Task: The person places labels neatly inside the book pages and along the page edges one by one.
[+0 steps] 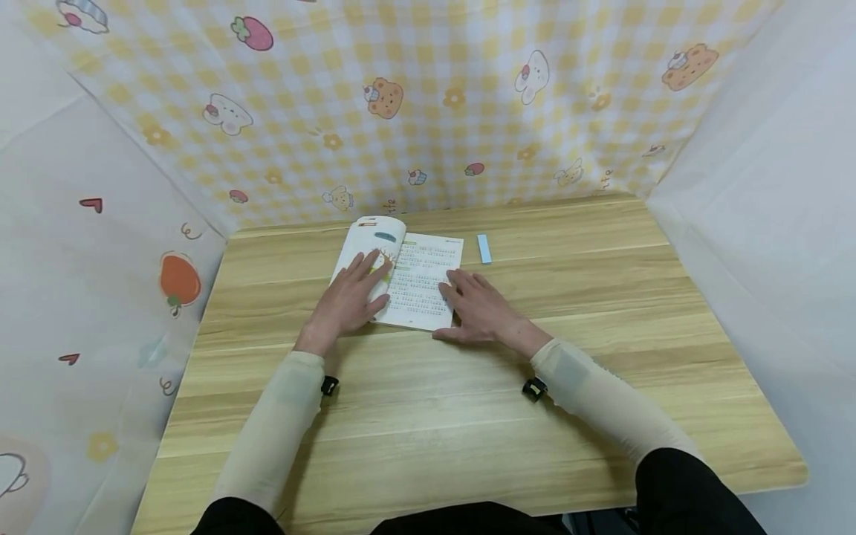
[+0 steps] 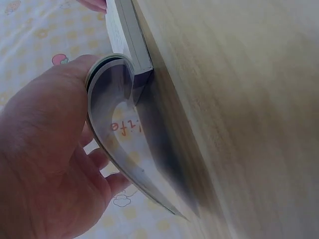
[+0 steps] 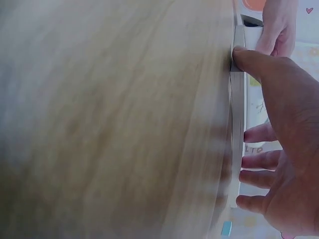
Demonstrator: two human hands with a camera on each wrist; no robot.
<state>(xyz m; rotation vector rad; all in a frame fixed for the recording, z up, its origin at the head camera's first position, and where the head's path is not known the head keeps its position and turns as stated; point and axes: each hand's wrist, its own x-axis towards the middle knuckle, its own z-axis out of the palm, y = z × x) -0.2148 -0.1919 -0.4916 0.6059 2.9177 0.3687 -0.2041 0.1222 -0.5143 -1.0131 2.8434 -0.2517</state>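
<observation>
Open book (image 1: 423, 286) on the tabletop (image 1: 428, 423): light, flexible leaves (image 1: 363, 241)
Left hand (image 1: 348, 299): fingers spread, resting on the curled left-hand leaves; right hand (image 1: 480, 306): fingers extended at the right edge, thumb at the lower edge; neither closes round anything. The book is probably light; its leaves look soft, springy and easily creased. Take hold at the thick right-hand stack (image 3: 239, 109), which should be stiffer than the curl. Beyond and apart lies a blue strip (image 1: 484, 249), before the patterned cloth (image 1: 455, 119)
</observation>
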